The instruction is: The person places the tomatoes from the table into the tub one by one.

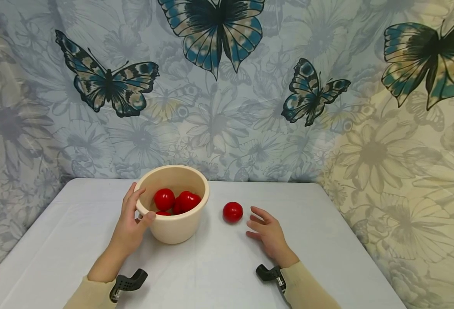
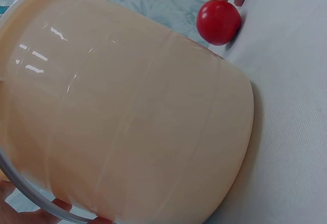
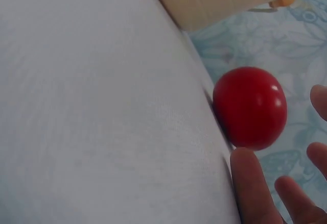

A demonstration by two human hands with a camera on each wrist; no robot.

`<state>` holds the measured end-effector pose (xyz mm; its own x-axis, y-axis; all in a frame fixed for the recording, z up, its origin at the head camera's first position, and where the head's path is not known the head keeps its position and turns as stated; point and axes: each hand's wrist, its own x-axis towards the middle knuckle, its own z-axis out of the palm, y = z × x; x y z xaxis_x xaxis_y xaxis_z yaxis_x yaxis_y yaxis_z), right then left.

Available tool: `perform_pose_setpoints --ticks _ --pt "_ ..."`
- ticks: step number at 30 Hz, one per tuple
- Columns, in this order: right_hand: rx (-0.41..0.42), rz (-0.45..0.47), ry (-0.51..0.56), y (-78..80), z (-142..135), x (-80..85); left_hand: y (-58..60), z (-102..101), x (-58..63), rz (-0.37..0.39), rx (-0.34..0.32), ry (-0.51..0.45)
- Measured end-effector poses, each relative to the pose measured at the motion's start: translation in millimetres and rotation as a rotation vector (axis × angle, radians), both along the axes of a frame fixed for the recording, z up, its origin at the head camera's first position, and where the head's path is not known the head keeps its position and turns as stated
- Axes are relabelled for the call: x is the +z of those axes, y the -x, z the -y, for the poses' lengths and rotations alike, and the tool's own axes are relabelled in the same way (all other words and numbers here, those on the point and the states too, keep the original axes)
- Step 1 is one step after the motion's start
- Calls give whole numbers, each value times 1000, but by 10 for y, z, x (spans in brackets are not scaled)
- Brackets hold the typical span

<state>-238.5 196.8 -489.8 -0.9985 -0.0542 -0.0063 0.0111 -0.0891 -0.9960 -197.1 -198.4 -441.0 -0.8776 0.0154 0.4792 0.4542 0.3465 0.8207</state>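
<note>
A cream bucket stands upright on the table, with several red tomatoes inside. My left hand holds its left side, the thumb at the near rim and the fingers along the outer left edge. The left wrist view shows the bucket wall up close, with fingertips against it at the bottom left. One loose tomato lies to the right of the bucket. Just right of this tomato, my right hand is held with fingers spread and grasps nothing. The right wrist view has its fingertips close to the tomato.
A white cloth covers the table. Behind it hangs a flowered curtain printed with butterflies. Each wrist wears a black camera mount, and a grey handle runs along the bucket in the left wrist view.
</note>
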Motion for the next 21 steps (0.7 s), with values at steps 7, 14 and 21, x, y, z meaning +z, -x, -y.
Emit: perform_pose_setpoints --ticks 7,14,21 --pt "-10 11 6 87 93 -13 -6 -3 3 5 1 1" --pt "-15 20 -14 154 160 -19 -1 -2 2 4 -2 -9" --pt "-30 20 -28 205 219 -27 10 -1 -2 -4 -6 -15"
